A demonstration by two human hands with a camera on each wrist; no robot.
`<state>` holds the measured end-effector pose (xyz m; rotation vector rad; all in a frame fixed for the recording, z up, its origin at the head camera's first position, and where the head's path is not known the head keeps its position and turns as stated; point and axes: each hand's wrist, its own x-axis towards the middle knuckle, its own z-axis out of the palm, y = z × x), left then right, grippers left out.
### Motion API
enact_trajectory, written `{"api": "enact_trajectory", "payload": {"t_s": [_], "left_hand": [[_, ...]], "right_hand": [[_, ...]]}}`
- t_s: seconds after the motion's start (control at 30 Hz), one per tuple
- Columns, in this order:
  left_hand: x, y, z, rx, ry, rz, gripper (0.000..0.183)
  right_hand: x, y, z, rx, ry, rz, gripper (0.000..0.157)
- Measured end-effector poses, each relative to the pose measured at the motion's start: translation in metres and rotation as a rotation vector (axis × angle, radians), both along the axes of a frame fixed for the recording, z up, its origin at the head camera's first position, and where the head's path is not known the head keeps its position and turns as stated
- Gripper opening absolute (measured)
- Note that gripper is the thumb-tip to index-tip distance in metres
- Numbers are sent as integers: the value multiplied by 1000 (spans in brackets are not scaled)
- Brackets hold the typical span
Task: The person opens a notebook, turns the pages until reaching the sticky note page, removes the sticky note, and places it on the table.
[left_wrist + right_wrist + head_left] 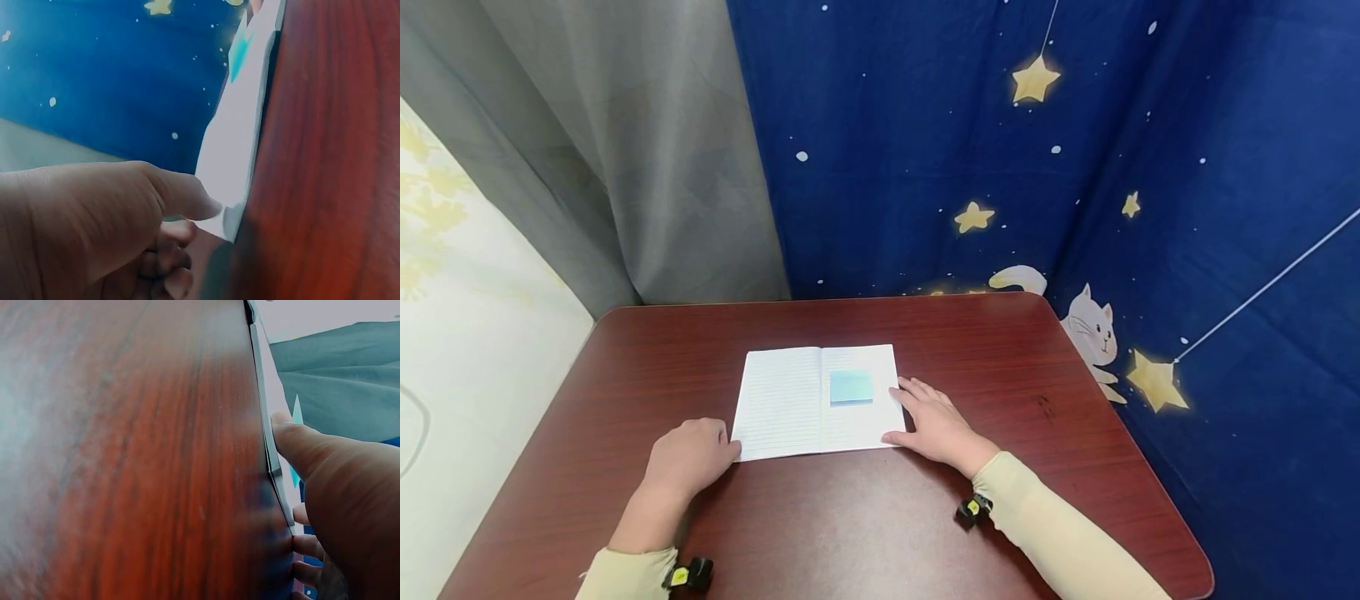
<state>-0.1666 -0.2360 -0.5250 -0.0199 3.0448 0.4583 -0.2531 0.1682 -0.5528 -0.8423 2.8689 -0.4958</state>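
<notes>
An open lined notebook [778, 408] lies on the table, its pages facing up. On its right page sits a light blue sticky note pad [852, 387], with a darker blue strip along its lower edge. My left hand [691, 457] holds the lower left corner of the notebook; the left wrist view shows the thumb [190, 197] on top of the page and the other fingers curled at the edge. At the right edge rests my right hand [936, 423], thumb on the page near the lower corner and the fingers extended along the side.
The dark red wooden table [850, 525] has rounded corners. Behind it hang a grey curtain [677, 167] and a blue curtain [910, 150] with stars and a white cat. A pale wall [467, 350] stands at the left. Both wrists carry small black cameras.
</notes>
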Motion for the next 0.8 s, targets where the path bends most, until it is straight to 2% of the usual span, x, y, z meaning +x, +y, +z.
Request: {"api": "enact_trajectory", "payload": {"t_s": [0.13,0.23,0.33,0.43,0.57,0.8], "left_hand": [[-13,16,1,54,115,-55,27],[-29,32,-3,105,198,-170,22],[-46,46,-10,112,221,-289,47],[-61,54,-19,88,185,-359,73],[-74,60,-26,42,99,-382,98],[-81,58,-25,25,-20,-389,114]], "right_hand": [[1,0,0,1,-1,2,89],[1,0,-1,-1,4,5,89],[0,0,-1,6,12,10,90],[0,0,0,8,15,12,90],[1,0,1,2,9,13,90],[2,0,-1,21,5,8,91]]}}
